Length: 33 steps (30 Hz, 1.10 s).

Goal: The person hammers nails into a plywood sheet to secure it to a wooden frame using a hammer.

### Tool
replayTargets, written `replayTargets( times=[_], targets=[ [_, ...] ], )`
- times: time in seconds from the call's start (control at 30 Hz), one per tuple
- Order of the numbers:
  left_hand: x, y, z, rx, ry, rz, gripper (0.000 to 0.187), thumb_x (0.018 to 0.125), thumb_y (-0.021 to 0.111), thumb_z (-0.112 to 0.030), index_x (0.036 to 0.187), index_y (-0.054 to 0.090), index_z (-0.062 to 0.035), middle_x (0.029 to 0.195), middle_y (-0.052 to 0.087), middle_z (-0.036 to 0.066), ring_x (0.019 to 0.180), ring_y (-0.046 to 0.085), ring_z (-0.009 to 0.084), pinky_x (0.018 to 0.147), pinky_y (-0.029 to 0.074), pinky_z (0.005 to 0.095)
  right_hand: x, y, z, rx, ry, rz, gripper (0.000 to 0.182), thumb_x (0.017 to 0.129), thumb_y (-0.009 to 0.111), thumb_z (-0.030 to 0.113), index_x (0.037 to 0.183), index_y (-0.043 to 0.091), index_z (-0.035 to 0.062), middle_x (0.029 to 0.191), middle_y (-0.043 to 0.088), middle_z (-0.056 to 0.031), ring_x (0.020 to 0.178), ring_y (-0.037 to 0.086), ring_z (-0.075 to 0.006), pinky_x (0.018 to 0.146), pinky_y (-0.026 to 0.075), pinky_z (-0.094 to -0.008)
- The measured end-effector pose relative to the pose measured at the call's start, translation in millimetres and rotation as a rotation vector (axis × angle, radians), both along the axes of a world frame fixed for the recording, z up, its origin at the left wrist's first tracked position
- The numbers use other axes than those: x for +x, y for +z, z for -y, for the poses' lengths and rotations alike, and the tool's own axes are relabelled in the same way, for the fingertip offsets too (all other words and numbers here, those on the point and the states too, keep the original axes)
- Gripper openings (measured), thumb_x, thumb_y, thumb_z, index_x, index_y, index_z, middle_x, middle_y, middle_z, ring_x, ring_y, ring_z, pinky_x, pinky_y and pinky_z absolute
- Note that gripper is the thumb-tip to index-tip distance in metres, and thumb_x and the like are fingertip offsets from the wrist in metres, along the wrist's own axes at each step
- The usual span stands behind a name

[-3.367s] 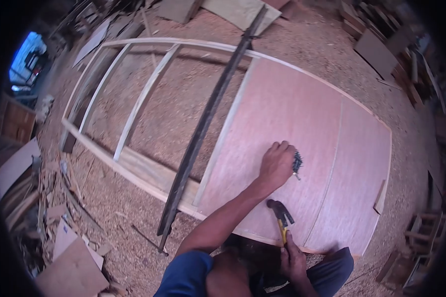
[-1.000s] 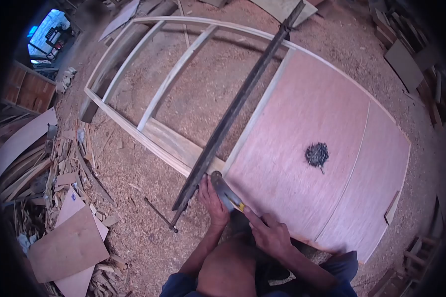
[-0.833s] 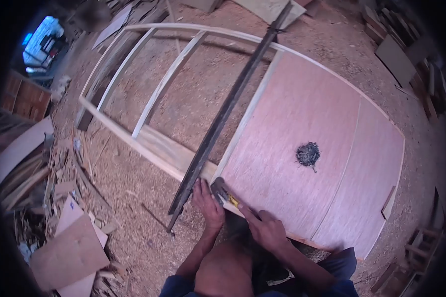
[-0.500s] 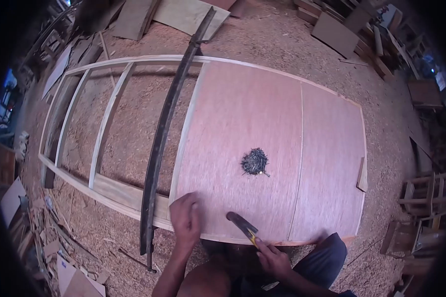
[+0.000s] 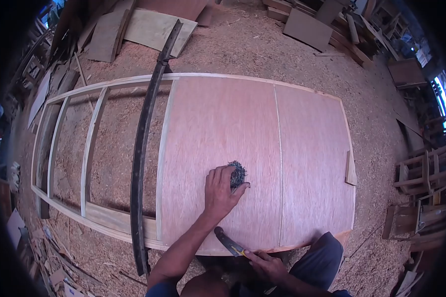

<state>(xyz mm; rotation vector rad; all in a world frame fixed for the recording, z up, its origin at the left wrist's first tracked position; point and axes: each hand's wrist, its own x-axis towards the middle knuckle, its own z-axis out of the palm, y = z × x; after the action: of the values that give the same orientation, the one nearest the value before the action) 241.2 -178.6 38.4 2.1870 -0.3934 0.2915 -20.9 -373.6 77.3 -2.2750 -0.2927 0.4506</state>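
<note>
A wooden frame (image 5: 91,143) lies flat on the sawdust floor, its right part covered with pinkish plywood sheets (image 5: 243,128). A dark pile of nails (image 5: 238,173) sits on the plywood. My left hand (image 5: 220,190) reaches over the plywood with its fingers on the near side of the nail pile. My right hand (image 5: 265,262) is at the near edge of the frame, shut on a hammer (image 5: 228,242) with a yellow-and-black handle, its head resting low over the plywood edge.
A long dark metal bar clamp (image 5: 143,143) lies across the frame left of the plywood. A small wood offcut (image 5: 351,168) sits at the plywood's right edge. Boards and scrap panels (image 5: 153,27) lie behind; wooden stools (image 5: 421,173) stand at right.
My left hand left the near frame edge and reached forward to the nail pile. The hammer stayed in my right hand and drew back toward me. The view swung right.
</note>
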Motion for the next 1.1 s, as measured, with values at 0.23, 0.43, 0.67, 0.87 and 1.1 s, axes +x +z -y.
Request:
replayTargets(
  times=[0.23, 0.43, 0.67, 0.87, 1.1],
  targets=[
    [32, -9, -14, 0.038, 0.111, -0.148, 0.044, 0.097, 0.082, -0.024, 0.135, 0.075, -0.0022, 0.126, 0.069, 0.018, 0.115, 0.065, 0.0371, 0.103, 0.054, 0.0479, 1, -2, -6, 0.023, -0.027, -0.002, 0.052, 0.108, 0.073, 0.020, 0.159, 0.064, 0.0179, 0.127, 0.074, -0.0153, 0.086, 0.080, -0.0374, 0.068, 0.067, -0.0458],
    [59, -3, -14, -0.004, -0.034, -0.446, 0.029, 0.093, 0.084, -0.020, 0.119, 0.084, -0.0068, 0.116, 0.076, 0.014, 0.109, 0.071, 0.0327, 0.098, 0.058, 0.0421, 1, -8, -6, 0.034, -0.027, 0.040, 0.054, 0.107, 0.075, 0.019, 0.159, 0.063, 0.0185, 0.126, 0.075, -0.0160, 0.086, 0.080, -0.0373, 0.069, 0.067, -0.0454],
    [54, 0, -12, -0.100, 0.037, -0.275, 0.016, 0.092, 0.082, -0.012, 0.106, 0.083, -0.0040, 0.111, 0.077, 0.013, 0.100, 0.074, 0.0298, 0.092, 0.059, 0.0423, 1, -7, -5, 0.001, -0.026, 0.046, 0.055, 0.108, 0.072, 0.020, 0.162, 0.061, 0.0218, 0.124, 0.074, -0.0144, 0.090, 0.080, -0.0367, 0.072, 0.068, -0.0465],
    [33, 36, -12, 0.079, -0.028, 0.190, 0.018, 0.095, 0.074, 0.000, 0.112, 0.077, -0.0038, 0.107, 0.075, 0.013, 0.096, 0.073, 0.0334, 0.085, 0.060, 0.0449, 1, -1, -9, -0.052, -0.021, -0.015, 0.058, 0.107, 0.072, 0.021, 0.164, 0.058, 0.0228, 0.125, 0.074, -0.0145, 0.093, 0.080, -0.0379, 0.076, 0.068, -0.0476],
    [22, 37, -18, -0.088, 0.040, -0.011, 0.023, 0.091, 0.071, 0.001, 0.114, 0.074, -0.0034, 0.105, 0.071, 0.014, 0.099, 0.074, 0.0348, 0.086, 0.061, 0.0468, 0, -12, -7, -0.117, 0.004, 0.058, 0.060, 0.104, 0.075, 0.019, 0.162, 0.059, 0.0174, 0.127, 0.076, -0.0184, 0.097, 0.080, -0.0383, 0.080, 0.068, -0.0482]
  ],
)
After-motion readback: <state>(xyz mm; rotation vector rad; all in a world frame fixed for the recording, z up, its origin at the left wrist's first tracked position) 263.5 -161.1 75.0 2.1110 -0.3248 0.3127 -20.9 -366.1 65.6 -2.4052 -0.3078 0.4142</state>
